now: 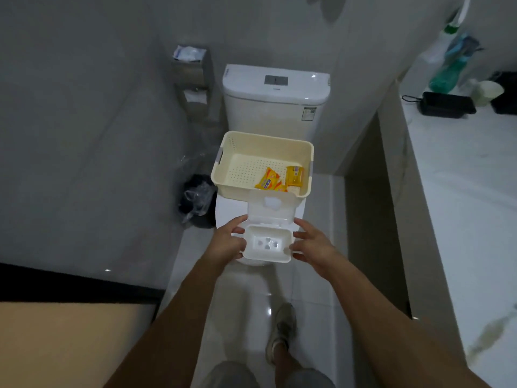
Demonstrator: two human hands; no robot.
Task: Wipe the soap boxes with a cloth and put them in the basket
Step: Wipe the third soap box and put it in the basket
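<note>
You hold the white plastic hinged soap box [267,243] between both hands over the front of the closed white toilet [275,91], its lid flipped up and back toward the basket, which leaves the tray with its small drain holes bare; I'd judge that suits wiping the inside, though no cloth shows anywhere in view. Your left hand [226,242] pinches the box's left edge with curled fingers and thumb; your right hand [313,245] grips the right edge the same way, so the box sits level between them. The cream perforated plastic basket [223,169] rests on the toilet lid just beyond the box, close enough for a short reach. Inside it lie yellow-orange wrapped soap bars [279,176], gathered at the right end. Their wrappers carry printing, but it is too blurred to read, as is the small label on the cistern's side
</note>
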